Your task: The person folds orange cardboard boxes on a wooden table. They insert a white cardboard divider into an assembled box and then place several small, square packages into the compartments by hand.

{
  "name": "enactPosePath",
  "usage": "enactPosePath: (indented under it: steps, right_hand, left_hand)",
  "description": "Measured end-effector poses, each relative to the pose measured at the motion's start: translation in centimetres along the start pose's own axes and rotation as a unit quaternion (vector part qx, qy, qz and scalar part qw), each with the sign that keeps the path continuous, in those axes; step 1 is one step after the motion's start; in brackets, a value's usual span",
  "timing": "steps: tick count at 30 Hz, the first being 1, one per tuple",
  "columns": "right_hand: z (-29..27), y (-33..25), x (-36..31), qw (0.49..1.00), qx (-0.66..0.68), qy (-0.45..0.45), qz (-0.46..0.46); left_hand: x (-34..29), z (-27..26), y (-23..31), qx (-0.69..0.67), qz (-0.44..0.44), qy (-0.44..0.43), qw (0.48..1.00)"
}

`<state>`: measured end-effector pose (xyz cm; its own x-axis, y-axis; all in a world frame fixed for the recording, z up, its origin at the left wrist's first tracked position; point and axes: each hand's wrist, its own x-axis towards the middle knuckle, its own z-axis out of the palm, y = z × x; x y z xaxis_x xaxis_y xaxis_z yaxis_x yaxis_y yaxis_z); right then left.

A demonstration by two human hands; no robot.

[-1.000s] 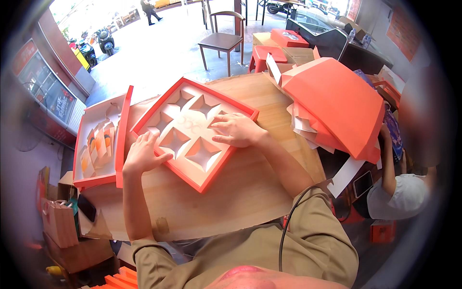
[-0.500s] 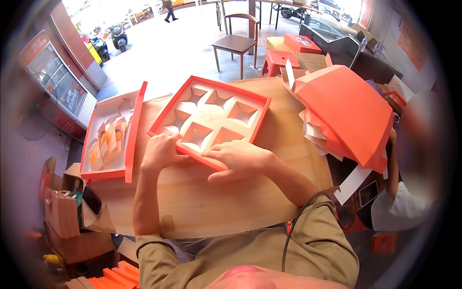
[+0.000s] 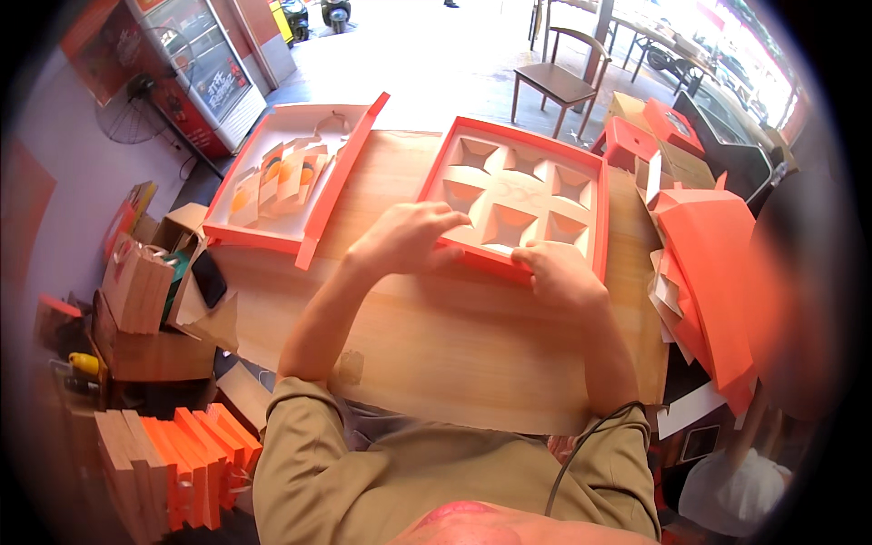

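A shallow red box [image 3: 596, 232] lies on the wooden table in front of me. Its pale cardboard insert [image 3: 520, 188] has several square hollows around a flat middle. My left hand [image 3: 409, 238] is at the box's near left corner, fingers over the rim onto the insert and thumb low outside the wall. Closed on the near wall, further right, is my right hand [image 3: 561, 272], its fingertips bent over the edge. To the left sits another red-sided open box [image 3: 263, 238], white inside, with folded cardboard pieces [image 3: 282, 177] and small orange items in it.
Red flat cartons [image 3: 713, 272] are stacked at the right, beside a blurred person. A dark phone [image 3: 209, 278] rests at the table's left edge. Below it stand cardboard boxes [image 3: 150, 350] and a row of orange cartons [image 3: 195, 450]. A chair [image 3: 556, 84] stands beyond the table.
The box with the insert has turned and now lies straighter, further from the left box. My right hand's fingers, spread before, are now bent over the near wall. The view has swung left.
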<state>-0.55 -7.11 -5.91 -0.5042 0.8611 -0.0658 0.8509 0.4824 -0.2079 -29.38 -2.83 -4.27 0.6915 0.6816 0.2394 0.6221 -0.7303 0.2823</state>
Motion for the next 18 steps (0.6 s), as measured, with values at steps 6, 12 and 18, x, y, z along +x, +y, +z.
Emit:
enactPosePath:
  steps: [6,12,18]
  right_hand:
    - [0.3,1.2,-0.1,1.000,0.005,-0.012,-0.001]
    - [-0.8,0.4,0.4,0.999,0.028,-0.020,-0.027]
    - [-2.0,-1.2,-0.1,0.995,0.091,0.011,-0.036]
  left_hand:
    - [-2.5,-4.4,-7.2,0.131,-0.219,0.235,0.938]
    - [-8.7,-4.2,-19.2,0.278,-0.506,0.224,0.785]
    - [-11.1,-2.0,-23.3,0.224,-0.594,0.174,0.753]
